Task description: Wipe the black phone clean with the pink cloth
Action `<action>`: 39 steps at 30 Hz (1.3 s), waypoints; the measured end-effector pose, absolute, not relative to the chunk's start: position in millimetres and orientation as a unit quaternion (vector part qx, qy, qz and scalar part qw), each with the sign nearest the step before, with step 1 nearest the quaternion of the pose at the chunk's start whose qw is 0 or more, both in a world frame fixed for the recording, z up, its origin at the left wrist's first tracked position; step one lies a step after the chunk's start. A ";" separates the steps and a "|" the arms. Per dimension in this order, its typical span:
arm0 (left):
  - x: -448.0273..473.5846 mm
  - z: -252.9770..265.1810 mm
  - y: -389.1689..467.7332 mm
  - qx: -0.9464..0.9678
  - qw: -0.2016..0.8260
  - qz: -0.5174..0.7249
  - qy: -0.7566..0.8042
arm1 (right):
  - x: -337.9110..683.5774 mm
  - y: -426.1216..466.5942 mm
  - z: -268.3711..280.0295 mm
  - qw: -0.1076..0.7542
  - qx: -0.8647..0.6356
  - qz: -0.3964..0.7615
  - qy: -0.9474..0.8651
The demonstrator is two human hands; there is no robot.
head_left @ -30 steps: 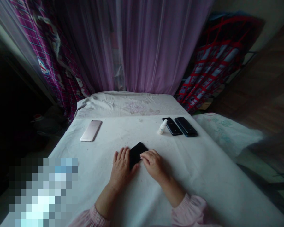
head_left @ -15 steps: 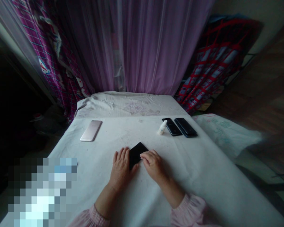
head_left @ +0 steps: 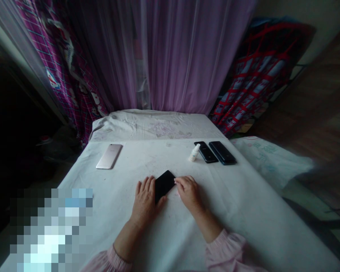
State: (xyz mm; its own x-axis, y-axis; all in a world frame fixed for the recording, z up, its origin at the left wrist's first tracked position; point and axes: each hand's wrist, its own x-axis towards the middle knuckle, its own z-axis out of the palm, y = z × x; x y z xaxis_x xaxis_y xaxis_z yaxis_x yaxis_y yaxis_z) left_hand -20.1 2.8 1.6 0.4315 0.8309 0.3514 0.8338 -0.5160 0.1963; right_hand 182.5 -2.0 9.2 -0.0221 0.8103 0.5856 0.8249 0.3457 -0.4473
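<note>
A black smartphone (head_left: 164, 186) lies on the white-covered table in front of me, its dark face up and set at an angle. My left hand (head_left: 145, 198) steadies it, fingers along the left side and thumb at the near edge. At the phone's right edge is my right hand (head_left: 189, 192), its thumb and fingertips pinched together. Something small and pale shows at those fingertips, too small to make out. Beyond my right hand stands a small white bottle (head_left: 194, 153), beside a dark phone (head_left: 206, 152) and another dark phone (head_left: 222, 153).
A pale pink phone (head_left: 109, 156) lies back down at the far left of the table (head_left: 147, 151). Purple curtains (head_left: 181, 56) hang behind the far edge. A blurred-out bright patch (head_left: 51, 234) covers the near left corner.
My right hand has slid right, from over the phone's face to its right edge, still pinched. My left hand and the phone stay in place.
</note>
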 end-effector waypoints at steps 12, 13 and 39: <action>-21.5 -0.7 4.1 -0.846 0.008 -0.207 -0.491 | 160.2 -12.2 11.8 0.407 -0.530 0.034 -0.743; -21.0 -0.6 4.0 -0.845 0.009 -0.208 -0.492 | 162.6 -10.8 11.4 0.409 -0.534 0.032 -0.740; -20.3 2.4 3.1 -0.847 0.003 -0.195 -0.494 | 183.1 1.1 8.5 0.402 -0.580 0.011 -0.708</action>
State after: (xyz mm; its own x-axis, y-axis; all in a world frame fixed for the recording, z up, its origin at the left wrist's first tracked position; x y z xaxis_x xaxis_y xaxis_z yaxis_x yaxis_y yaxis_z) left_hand -20.3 3.1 2.4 0.4354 0.8363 0.3332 0.8385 -0.5114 0.1881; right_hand 183.1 1.1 8.5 -0.0035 0.8304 0.5572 0.8132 0.3266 -0.4817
